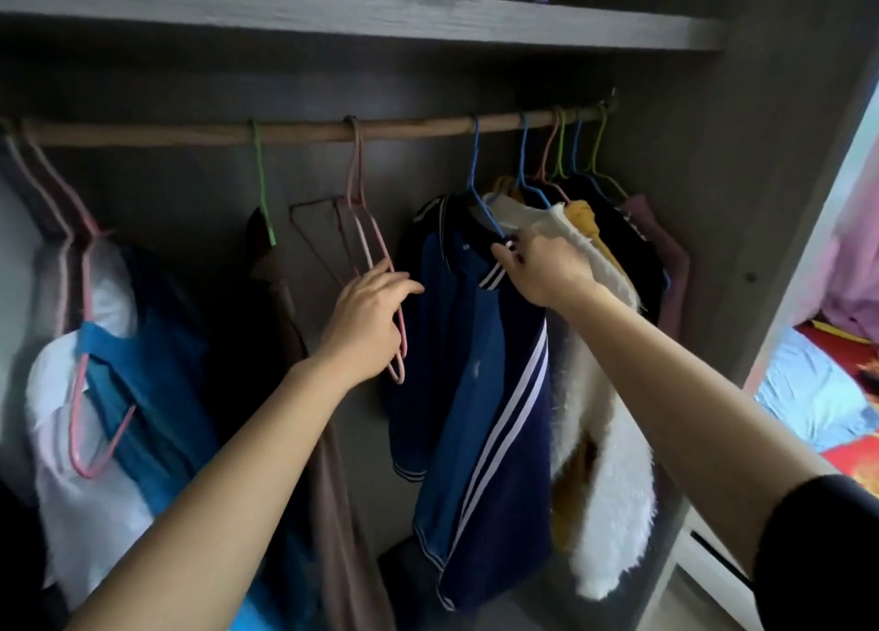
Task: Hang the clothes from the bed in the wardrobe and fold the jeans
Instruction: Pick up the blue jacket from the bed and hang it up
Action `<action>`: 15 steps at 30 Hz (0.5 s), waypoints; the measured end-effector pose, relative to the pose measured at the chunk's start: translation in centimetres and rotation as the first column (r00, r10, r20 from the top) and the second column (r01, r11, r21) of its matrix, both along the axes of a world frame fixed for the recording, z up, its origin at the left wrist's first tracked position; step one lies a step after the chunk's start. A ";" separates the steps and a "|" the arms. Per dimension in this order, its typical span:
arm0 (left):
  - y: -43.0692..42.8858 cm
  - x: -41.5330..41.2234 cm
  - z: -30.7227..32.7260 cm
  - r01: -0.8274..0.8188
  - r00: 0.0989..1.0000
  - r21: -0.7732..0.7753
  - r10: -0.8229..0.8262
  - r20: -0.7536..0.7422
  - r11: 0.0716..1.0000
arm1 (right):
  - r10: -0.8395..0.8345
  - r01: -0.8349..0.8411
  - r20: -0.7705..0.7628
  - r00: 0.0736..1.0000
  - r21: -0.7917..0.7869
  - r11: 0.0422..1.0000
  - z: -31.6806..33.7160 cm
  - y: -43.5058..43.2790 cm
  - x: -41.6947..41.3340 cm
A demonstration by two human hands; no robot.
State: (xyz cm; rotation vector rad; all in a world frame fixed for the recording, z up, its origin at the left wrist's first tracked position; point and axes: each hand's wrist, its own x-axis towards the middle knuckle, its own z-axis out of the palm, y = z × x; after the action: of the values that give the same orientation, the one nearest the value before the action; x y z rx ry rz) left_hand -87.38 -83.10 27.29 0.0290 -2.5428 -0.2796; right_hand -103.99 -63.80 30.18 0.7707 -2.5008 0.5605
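Head view, looking into a wardrobe (761, 202) of grey wood-grain board. A blue jacket (475, 345) is seen just right of the middle, hung on a thin blue hanger (475, 173) from a round wooden rail (295, 131). The jacket is made of two shades of smooth blue cloth, with ribbed striped trim at collar and hem and white stripes running slantwise down its front. Its collar is pinched by the right hand (542, 269), fingers curled on the striped edge. Just to the left, an empty pink hanger (368, 245) of coated wire, hooked on the same rail, is gripped by the left hand (366, 321), fingers and thumb closed round its wire.

Touching the jacket's right side, a shaggy white fleece garment (604, 416) is hung, with mustard cloth (582, 214) and darker clothes packed behind it. Further left, a limp brown garment (333, 487) is carried on a green hanger (260, 178), and teal cloth (142, 392) is seen at the far left. A thick shelf (333, 7) is fixed above the rail. Past the wardrobe's right wall, a bed (799, 392) with pale blue fabric is glimpsed.
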 end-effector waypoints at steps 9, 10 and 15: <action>4.0 -1.1 -0.2 -0.005 0.945 -0.001 0.005 -0.328 1.000 | -0.254 0.244 -0.048 0.966 -0.149 0.958 -3.0 7.4 2.6; 5.0 -1.5 0.0 0.017 0.939 -0.006 -0.018 -0.342 1.000 | -0.270 0.260 -0.048 0.962 -0.149 0.954 -3.2 8.6 2.9; 11.7 -3.1 0.7 0.137 0.945 -0.018 -0.136 -0.298 0.990 | -0.375 0.352 -0.088 0.923 -0.208 0.913 -3.9 15.9 4.0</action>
State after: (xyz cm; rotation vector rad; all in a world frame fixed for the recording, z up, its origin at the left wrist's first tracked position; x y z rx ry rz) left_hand -90.51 -71.39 27.96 -0.1769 -2.2452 -0.3165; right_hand -100.02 -47.94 26.26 0.2469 -2.3496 0.5823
